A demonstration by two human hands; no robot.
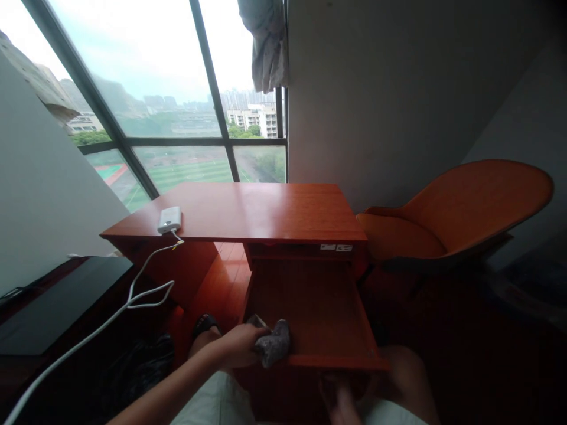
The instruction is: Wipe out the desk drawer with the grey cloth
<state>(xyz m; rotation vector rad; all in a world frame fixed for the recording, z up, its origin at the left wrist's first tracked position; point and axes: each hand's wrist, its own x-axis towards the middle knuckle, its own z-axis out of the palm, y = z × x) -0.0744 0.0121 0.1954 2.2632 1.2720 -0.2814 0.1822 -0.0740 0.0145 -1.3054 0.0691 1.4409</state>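
Observation:
My left hand (243,345) is closed around a crumpled grey cloth (275,343), at the front left corner of a pulled-out wooden drawer (339,362). Part of the cloth hangs over the drawer's front edge. The drawer belongs to a reddish-brown desk (266,209), and its bare wooden bottom shows. Below the drawer front, in shadow, is my right hand (341,398); its fingers are dark and blurred, so their grip does not show.
A white power adapter (169,219) with a white cable (133,295) lies at the desk's left end. On the right stands an orange chair (478,206). Behind the desk is a large window (177,141). A dark flat surface (66,307) is at lower left.

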